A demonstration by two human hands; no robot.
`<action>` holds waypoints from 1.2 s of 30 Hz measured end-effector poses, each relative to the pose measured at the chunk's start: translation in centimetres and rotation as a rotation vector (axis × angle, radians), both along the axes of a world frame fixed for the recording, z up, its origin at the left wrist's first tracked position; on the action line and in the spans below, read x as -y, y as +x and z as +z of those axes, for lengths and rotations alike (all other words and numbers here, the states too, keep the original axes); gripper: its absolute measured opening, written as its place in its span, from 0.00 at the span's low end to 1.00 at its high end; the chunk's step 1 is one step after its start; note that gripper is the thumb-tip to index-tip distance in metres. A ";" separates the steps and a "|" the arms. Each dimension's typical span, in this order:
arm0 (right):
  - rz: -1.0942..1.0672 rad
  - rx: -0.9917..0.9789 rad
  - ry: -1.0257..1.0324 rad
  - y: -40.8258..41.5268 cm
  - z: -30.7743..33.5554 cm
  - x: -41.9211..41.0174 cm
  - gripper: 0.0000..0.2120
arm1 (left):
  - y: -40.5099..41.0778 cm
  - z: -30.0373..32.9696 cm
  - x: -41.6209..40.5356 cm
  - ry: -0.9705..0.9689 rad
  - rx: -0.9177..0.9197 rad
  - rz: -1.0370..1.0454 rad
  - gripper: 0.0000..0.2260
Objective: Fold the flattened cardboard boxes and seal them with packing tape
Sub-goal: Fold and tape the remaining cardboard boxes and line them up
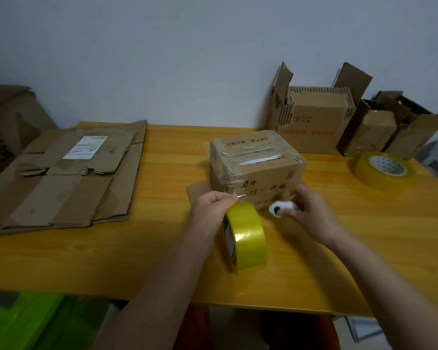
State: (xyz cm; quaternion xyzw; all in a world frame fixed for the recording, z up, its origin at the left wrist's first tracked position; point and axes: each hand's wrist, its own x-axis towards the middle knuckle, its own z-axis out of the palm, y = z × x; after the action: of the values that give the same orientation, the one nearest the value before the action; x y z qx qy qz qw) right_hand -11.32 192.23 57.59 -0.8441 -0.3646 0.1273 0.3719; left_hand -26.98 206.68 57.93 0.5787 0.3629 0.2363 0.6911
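**Taping up the small box, mid-worktop**

So the folded box [257, 164] sits about in the middle of our yellow worktop [147, 248], top flaps shut with clear tape already running across them and down the front-left corner. A loose strip of that tape stretches from the corner to our left hand [214, 210], which pinches the free end between thumb and curled fingers, knuckles up, forearm coming in from the lower middle. The yellow tape roll [245, 237] stands on edge right against that hand, just in front of the box.

Our right hand [310, 210] is just beside the box's front face, fingers curled round a small white thing [280, 207] with a dark spot on its end. Too blurry to say what it is. That forearm angles in from the lower right.

Further out: a stack of flattened boxes [61, 178] lies on the left side of the worktop, one with a white label. At the back right stand two open boxes [314, 122], flaps up, against the wall, and a second tape roll [383, 170] lies flat near them.
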 end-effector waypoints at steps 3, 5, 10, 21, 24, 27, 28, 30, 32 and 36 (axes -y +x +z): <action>-0.048 -0.112 -0.118 0.4 -1.9 0.8 0.10 | 0.0 0.0 0.0 -0.014 0.000 -0.021 0.07; -0.065 0.003 -0.176 0.4 -1.8 0.5 0.10 | -0.1 0.1 -0.1 -0.015 -0.003 -0.032 0.07; 0.090 0.562 0.221 -2.0 3.1 -3.6 0.08 | -0.1 0.1 -0.4 -0.028 0.024 -0.068 0.07; 0.432 0.572 -0.045 -0.3 3.4 -8.0 0.24 | -2.3 0.7 0.1 -0.081 0.155 -0.168 0.06; 0.257 0.328 0.368 -3.0 3.5 -6.6 0.15 | -2.5 0.6 0.6 0.048 0.176 -0.125 0.04; 0.107 -0.103 0.450 -5.9 2.9 -4.8 0.06 | -2.5 0.4 0.9 0.182 0.176 -0.086 0.03; 0.104 -0.263 0.420 -6.5 2.5 -4.3 0.07 | -2.4 0.3 1.0 0.215 0.170 -0.074 0.04; 0.047 -0.485 0.446 -7.2 1.9 -3.6 0.08 | -2.3 0.2 1.5 0.306 0.155 -0.044 0.04; 0.000 -0.571 0.513 -7.6 1.9 -3.3 0.09 | -2.2 0.1 1.8 0.458 0.113 0.030 0.01; -0.035 -0.608 0.572 -8.5 1.8 -3.4 0.14 | -2.9 1.2 2.3 0.539 0.009 0.026 0.02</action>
State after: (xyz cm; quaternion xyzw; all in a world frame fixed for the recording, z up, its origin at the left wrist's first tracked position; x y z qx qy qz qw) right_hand -19.83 195.59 59.41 -0.6369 -0.2444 0.2576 0.6843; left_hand -29.85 204.42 59.11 0.7359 0.2914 0.3357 0.5107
